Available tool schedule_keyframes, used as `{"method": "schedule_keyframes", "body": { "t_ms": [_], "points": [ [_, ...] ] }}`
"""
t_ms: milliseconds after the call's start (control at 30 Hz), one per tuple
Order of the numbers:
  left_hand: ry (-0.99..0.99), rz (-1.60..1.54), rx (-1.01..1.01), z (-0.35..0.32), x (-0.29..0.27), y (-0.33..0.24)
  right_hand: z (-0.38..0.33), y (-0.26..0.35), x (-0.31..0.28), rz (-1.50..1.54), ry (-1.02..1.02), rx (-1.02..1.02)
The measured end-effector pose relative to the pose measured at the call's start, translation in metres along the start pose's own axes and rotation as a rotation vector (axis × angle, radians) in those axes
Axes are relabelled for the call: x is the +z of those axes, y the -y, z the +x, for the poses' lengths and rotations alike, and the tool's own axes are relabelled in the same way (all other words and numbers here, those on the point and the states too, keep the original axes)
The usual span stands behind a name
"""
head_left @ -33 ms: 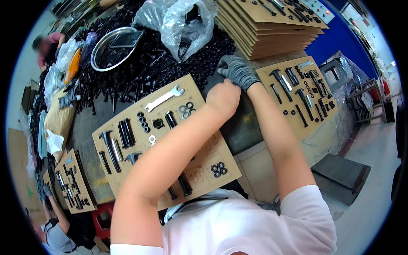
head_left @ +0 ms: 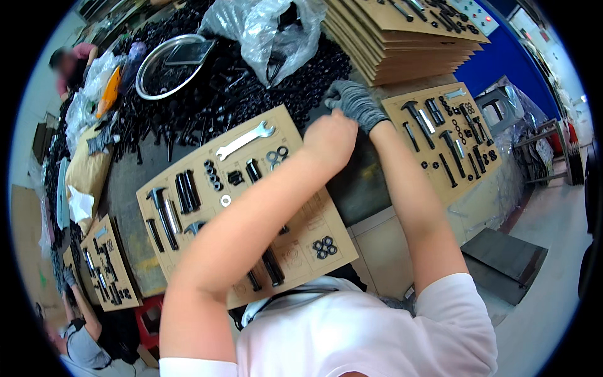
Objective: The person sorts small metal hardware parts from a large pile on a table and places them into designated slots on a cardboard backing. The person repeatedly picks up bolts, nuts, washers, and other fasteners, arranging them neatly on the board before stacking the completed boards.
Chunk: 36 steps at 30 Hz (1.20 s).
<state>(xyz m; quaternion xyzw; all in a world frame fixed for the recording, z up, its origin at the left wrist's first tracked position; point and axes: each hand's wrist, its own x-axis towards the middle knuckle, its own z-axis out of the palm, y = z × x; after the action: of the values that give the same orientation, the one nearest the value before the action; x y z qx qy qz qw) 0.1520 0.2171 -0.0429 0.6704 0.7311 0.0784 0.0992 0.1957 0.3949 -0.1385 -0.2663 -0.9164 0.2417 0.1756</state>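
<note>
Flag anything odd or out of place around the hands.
One mismatch: the right hand wears a grey glove, the left hand is bare. The card under the left arm lies askew to the table edge. The heap of black parts is loose, unsorted.

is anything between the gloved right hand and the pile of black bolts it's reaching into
Nothing visible. The gloved right hand is already at the edge of the black bolt pile. The bare left hand sits just beside it, not between them.
</note>
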Motion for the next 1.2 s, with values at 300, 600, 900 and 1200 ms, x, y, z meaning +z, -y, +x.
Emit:
{"method": "schedule_keyframes", "body": {
  "t_ms": [300,600,900,1200],
  "points": [
    [-0.376,-0.490,-0.268,-0.166,-0.149,0.045,-0.015,0.031,0.007,-0.046,-0.122,-0.149],
    [-0.412,-0.504,-0.729,-0.358,-0.118,0.042,-0.021,0.048,0.003,-0.150,0.013,-0.039],
    [-0.477,-0.320,-0.818,-0.380,-0.072,0.069,-0.039,0.042,-0.003,-0.220,0.051,0.091],
    [-0.497,-0.408,-0.710,-0.392,-0.067,0.085,-0.102,0.134,-0.070,0.271,-0.102,0.093]
  ]
}}
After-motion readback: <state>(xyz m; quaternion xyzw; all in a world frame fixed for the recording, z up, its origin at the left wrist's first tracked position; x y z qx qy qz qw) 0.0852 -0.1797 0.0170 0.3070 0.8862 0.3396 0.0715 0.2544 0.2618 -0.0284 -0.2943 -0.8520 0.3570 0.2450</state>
